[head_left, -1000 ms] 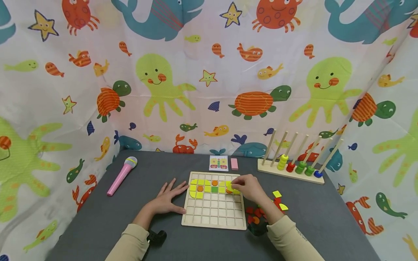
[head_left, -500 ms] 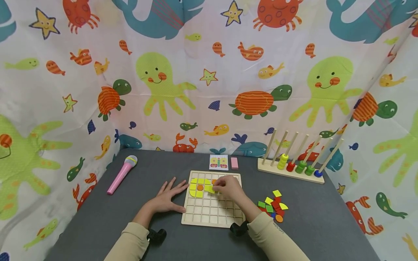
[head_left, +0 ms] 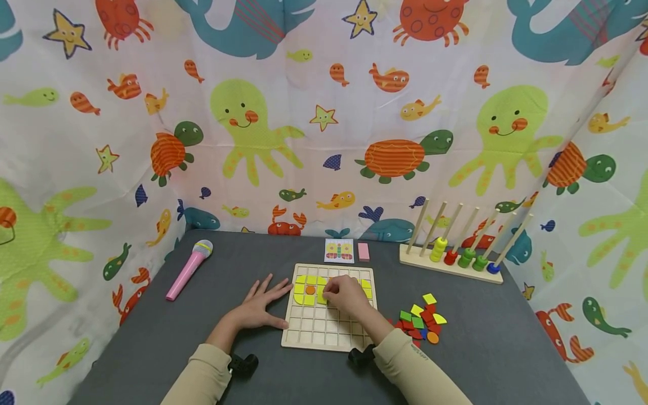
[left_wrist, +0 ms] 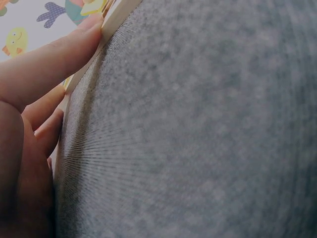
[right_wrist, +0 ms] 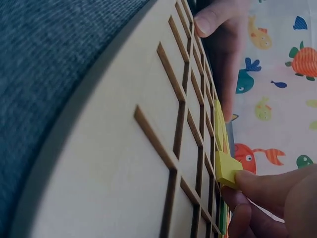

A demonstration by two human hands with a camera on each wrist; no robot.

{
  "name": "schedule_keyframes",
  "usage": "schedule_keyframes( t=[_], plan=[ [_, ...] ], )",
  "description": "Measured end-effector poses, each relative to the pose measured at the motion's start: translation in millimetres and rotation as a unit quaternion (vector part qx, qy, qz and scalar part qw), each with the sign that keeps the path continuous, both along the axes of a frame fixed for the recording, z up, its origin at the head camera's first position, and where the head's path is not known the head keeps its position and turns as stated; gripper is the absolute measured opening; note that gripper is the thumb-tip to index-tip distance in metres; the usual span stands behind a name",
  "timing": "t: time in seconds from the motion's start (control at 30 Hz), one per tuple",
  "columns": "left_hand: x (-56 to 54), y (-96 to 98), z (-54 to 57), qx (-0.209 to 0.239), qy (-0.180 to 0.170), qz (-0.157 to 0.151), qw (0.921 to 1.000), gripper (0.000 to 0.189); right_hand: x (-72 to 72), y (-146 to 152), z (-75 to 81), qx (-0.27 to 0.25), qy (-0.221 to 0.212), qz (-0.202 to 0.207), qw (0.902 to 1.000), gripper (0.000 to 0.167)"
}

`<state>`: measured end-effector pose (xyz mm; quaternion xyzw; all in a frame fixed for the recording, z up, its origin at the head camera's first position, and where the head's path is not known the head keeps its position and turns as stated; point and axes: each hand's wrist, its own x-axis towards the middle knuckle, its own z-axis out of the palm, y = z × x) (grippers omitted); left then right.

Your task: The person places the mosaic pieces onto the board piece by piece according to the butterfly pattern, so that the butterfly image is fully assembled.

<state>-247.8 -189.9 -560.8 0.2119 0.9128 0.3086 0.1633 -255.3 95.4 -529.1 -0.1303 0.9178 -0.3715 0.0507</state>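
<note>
A wooden grid board (head_left: pixel 314 329) lies on the table, with yellow, orange and green tiles in its upper rows. My right hand (head_left: pixel 348 295) is over those rows. In the right wrist view its thumb and finger pinch a yellow tile (right_wrist: pixel 228 168), tilted at the grid; whether it sits in a square is unclear. The hand hides part of the pattern in the head view. My left hand (head_left: pixel 255 311) lies with spread fingers at the board's left side, thumb tip touching the edge (left_wrist: pixel 111 25) in the left wrist view.
Loose coloured tiles (head_left: pixel 420 322) lie right of the board. Behind it are a butterfly pattern card (head_left: pixel 339 251) and a pink block (head_left: pixel 363 252). A pink toy microphone (head_left: pixel 187 273) lies at left. A peg counter with rings (head_left: pixel 450 268) stands back right, before a patterned curtain (head_left: pixel 304 95).
My right hand has moved left from the board's right side to its middle, with a yellow tile in its fingers. More loose tiles are uncovered at right. The left hand stays put.
</note>
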Motion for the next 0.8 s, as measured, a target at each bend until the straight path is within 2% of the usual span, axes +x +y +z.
schedule_keyframes(
  t=[0.17, 0.43, 0.63, 0.8],
  plan=[
    [0.6, 1.2, 1.6, -0.001, -0.001, 0.000, 1.0000, 0.102, 2.0, -3, -2.0, 0.020, 0.006, 0.014, 0.9997, 0.007],
    [0.5, 0.6, 1.6, -0.001, 0.001, -0.001, 1.0000, 0.102, 3.9, -7, -0.6, 0.018, -0.010, -0.004, 0.9998, 0.015],
    [-0.2, 0.0, 2.7, 0.002, 0.001, -0.002, 1.0000, 0.103, 8.8, 0, 10.7, -0.006, -0.005, -0.005, 1.0000, 0.016],
    [1.2, -0.5, 1.4, 0.000, 0.002, 0.000, 1.0000, 0.104, 15.3, 14, 17.9, 0.003, 0.007, -0.013, 0.9999, 0.018]
  ],
)
